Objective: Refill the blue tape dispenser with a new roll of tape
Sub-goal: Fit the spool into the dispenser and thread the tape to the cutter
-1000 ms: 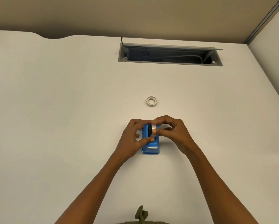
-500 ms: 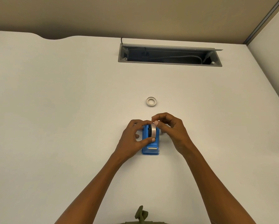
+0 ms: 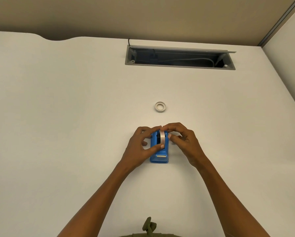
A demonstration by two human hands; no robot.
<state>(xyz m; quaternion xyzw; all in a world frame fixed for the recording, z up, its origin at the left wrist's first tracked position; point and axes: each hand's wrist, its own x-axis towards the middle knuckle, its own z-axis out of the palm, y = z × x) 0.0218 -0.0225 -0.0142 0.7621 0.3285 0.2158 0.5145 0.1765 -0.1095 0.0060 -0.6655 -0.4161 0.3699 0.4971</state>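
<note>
The blue tape dispenser (image 3: 159, 155) stands on the white desk, its metal cutter facing me. A clear roll of tape (image 3: 162, 139) sits upright in its cradle. My left hand (image 3: 139, 147) grips the roll, thumb on its near side and index finger on top. My right hand (image 3: 183, 139) pinches the roll's far top edge with its fingertips, beside the dispenser's right wall. A small white ring, a near-empty tape core (image 3: 160, 106), lies flat on the desk beyond the dispenser.
An open grey cable tray (image 3: 180, 66) with cords inside is cut into the desk at the back. A partition wall rises on the right. A bit of olive-green cloth (image 3: 149, 226) shows at the bottom edge.
My right hand's fingers have shifted from the roll's side up to its far top edge. The roll now sits straighter and lower in the dispenser. My left hand stays in place.
</note>
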